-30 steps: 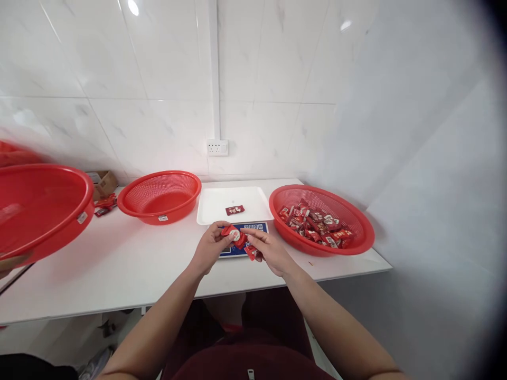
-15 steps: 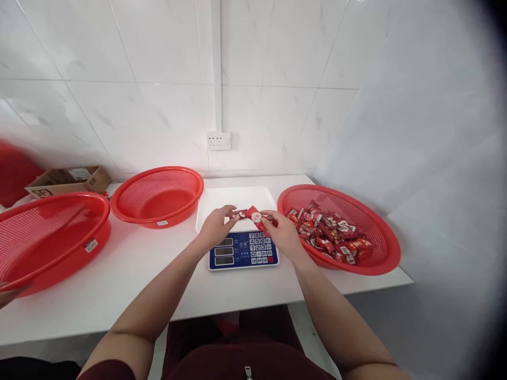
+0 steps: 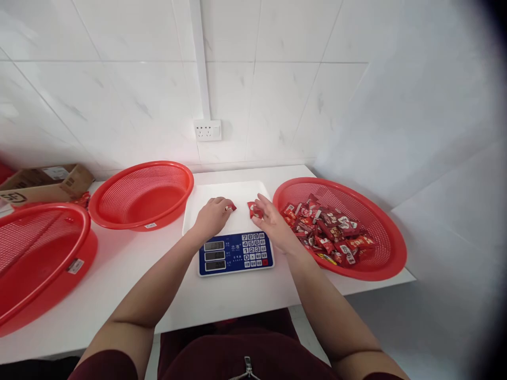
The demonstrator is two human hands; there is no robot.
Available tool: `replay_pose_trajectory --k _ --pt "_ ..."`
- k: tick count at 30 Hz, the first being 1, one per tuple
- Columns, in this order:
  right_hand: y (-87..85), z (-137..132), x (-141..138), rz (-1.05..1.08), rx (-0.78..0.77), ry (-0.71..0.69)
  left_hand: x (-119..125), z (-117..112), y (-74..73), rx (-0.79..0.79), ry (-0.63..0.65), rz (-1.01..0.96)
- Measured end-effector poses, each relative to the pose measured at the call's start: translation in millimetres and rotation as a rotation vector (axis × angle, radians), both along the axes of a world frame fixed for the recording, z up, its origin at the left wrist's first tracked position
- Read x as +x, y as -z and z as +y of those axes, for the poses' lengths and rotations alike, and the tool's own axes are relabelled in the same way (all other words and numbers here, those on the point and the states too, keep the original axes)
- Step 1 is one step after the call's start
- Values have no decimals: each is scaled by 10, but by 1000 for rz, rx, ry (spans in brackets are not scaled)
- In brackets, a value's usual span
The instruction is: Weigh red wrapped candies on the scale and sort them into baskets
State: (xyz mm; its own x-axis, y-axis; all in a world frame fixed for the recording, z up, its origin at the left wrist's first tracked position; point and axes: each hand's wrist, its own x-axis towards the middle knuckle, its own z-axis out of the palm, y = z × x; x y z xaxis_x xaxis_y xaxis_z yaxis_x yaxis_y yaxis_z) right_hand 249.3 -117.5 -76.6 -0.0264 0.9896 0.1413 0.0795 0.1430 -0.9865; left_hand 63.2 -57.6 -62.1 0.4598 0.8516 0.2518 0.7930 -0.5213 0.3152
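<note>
My left hand [image 3: 214, 217] is over the left part of the scale's white pan [image 3: 237, 191], its fingers closed round a small red wrapped sweet [image 3: 233, 207] of which only an end sticks out. Over the right side of the pan is my right hand [image 3: 274, 222], thumb and fingers apart. A red sweet packet [image 3: 252, 209] lies on the pan at its fingertips, partly covered by them. Below the hands shows the scale's blue panel [image 3: 236, 254] with keys and displays. To the right, a red plastic basket [image 3: 386, 227] holds many red and brown wrapped sweets [image 3: 332, 227].
Left of the scale stands another red basket [image 3: 148, 203], with a third red basket [image 3: 51, 295] nearer the left edge. Behind them is a cardboard box [image 3: 51, 184]. A tiled wall with a socket [image 3: 208, 130] bounds the white table [image 3: 150, 269] at the back.
My hands have moved apart from over the scale's front edge, where they held sweets close together. My right hand has let its packet down onto the pan. The view has shifted slightly.
</note>
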Motion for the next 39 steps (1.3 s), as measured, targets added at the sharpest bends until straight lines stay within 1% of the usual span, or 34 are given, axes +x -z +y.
replay_pose_trajectory --k 2,3,6,9,11,12,13,15,16,18,20,22,24,27,30,32,34,39 --pt "-4 13 -23 -22 37 -54 -9 -74 -16 33 17 -68" --pt "-12 -2 -19 -49 52 -54 -31 -105 -20 50 23 -93" --pt "-62 -143 106 -151 110 4 -198 -137 -30 126 -14 -91" --pt "-148 -359 409 -343 207 102 -508 -84 -56 254 -141 3" --pt "-221 -471 672 -550 230 183 -751 -43 -79 279 -279 90" --pt "-257 -504 811 -663 206 208 -870 -30 -88 247 -342 131" --pt "-291 -519 949 -770 161 223 -983 -24 -92 178 -407 162" --pt "-343 -496 1215 -955 25 219 -1179 -32 -84 -2 -501 199" --pt "-358 -464 1336 -1030 -47 203 -1260 -45 -73 -48 -536 199" --pt "-365 -373 1541 -1145 -157 149 -1388 -82 -45 -100 -604 204" --pt "-349 -265 1669 -1220 -212 82 -1476 -123 -24 -128 -653 225" --pt "-317 -150 1705 -1256 -242 42 -1540 -158 -20 -155 -677 245" --pt "-273 -26 1652 -1257 -245 12 -1590 -182 -30 -176 -687 247" --pt "-184 192 1469 -1293 -237 -60 -1644 -220 -49 -207 -699 247" --pt "-72 424 1281 -1367 -299 -135 -1635 -306 -66 -195 -691 232" --pt "2 552 1205 -1397 -343 -172 -1581 -395 -88 -121 -660 178" --pt "62 639 1177 -1411 -353 -199 -1495 -493 -124 -53 -638 105" --pt "132 691 1228 -1392 -342 -203 -1239 -678 -228 53 -645 -75"
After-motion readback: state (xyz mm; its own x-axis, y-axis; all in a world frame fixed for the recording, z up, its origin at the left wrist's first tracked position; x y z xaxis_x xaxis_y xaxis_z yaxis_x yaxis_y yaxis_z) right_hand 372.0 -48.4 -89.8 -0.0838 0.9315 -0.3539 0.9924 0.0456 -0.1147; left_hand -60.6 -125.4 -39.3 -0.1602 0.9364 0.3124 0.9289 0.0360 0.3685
